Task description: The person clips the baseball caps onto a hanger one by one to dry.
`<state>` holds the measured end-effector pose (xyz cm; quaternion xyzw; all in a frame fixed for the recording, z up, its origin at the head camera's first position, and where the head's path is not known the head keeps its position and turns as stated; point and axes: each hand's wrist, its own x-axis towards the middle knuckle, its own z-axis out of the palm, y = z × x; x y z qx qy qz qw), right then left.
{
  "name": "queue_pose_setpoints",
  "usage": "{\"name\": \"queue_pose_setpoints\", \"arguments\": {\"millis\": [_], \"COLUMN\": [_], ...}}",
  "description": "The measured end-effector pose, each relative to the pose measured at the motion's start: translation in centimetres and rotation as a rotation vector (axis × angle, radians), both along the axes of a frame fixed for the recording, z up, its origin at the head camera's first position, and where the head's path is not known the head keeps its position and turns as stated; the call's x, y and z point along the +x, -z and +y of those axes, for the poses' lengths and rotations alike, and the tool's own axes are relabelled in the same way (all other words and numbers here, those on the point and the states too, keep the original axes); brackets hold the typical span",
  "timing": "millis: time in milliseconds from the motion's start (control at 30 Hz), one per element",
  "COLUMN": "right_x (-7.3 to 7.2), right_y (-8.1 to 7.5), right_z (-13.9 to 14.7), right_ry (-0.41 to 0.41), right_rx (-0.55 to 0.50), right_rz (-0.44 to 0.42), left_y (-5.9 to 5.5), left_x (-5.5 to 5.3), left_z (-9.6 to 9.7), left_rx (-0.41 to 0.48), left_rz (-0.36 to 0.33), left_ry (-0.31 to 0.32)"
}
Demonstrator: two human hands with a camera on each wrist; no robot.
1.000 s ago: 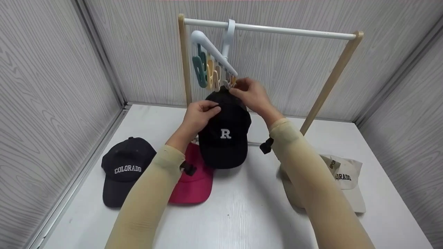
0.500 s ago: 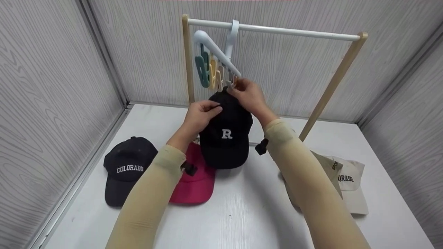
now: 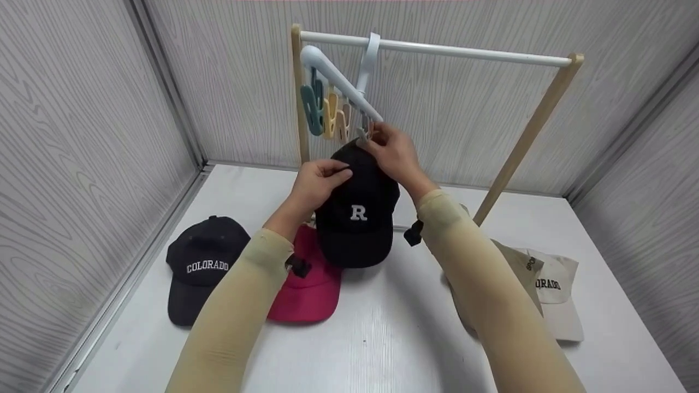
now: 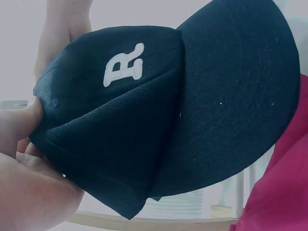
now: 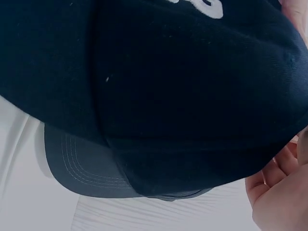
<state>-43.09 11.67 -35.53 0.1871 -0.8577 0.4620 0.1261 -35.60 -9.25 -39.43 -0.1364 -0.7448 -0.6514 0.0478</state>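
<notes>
A black baseball cap (image 3: 355, 229) with a white R hangs brim down below the hanger (image 3: 341, 79). My left hand (image 3: 317, 183) pinches the crown's left side between thumb and fingers; the left wrist view shows the thumb on the black cap (image 4: 110, 110). At the crown's top my right hand (image 3: 396, 153) pinches a grey clip (image 3: 362, 132) at the hanger's near end. Whether that clip bites the cloth is hidden by the fingers. In the right wrist view the black cap (image 5: 192, 91) covers most of the scene, with my right hand (image 5: 284, 187) behind its edge.
Teal (image 3: 312, 109), yellow (image 3: 330, 115) and beige clips (image 3: 343, 123) dangle beside the cap. The rack's white rail (image 3: 464, 52) carries the hanger. On the table lie a navy cap (image 3: 205, 262), a pink cap (image 3: 308, 300), an olive-grey cap (image 3: 513, 262) and a cream cap (image 3: 562, 314).
The hanger's far-left end has swung slightly left with its clips. My right hand has closed in on the grey clip; the left hand keeps its pinch on the cap.
</notes>
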Motion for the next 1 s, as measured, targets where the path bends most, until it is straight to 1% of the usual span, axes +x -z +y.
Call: {"name": "queue_pose_setpoints", "arguments": {"millis": [200, 400, 533, 667, 833, 1000], "right_x": [0.2, 0.1, -0.1, -0.2, -0.3, -0.2], "right_y": [-0.4, -0.8, -1.0, -1.2, -1.4, -1.6], "right_z": [0.5, 0.6, 0.5, 0.3, 0.1, -0.2], "right_ry": [0.011, 0.023, 0.02, 0.021, 0.0, -0.001], "right_rx": [0.065, 0.097, 0.054, -0.025, -0.1, -0.148], "right_rz": [0.027, 0.056, 0.034, -0.021, -0.074, -0.114], "left_y": [0.0, 0.0, -0.1, -0.2, -0.2, -0.2], "left_x": [-0.1, -0.1, -0.1, 0.0, -0.1, -0.1], "left_z": [0.0, 0.1, 0.1, 0.1, 0.1, 0.0], "left_rx": [-0.011, 0.019, 0.031, 0.043, 0.024, 0.016], "left_rz": [0.004, -0.005, -0.008, -0.014, -0.012, -0.01], "left_ry": [0.002, 0.013, 0.02, 0.023, 0.008, 0.013]}}
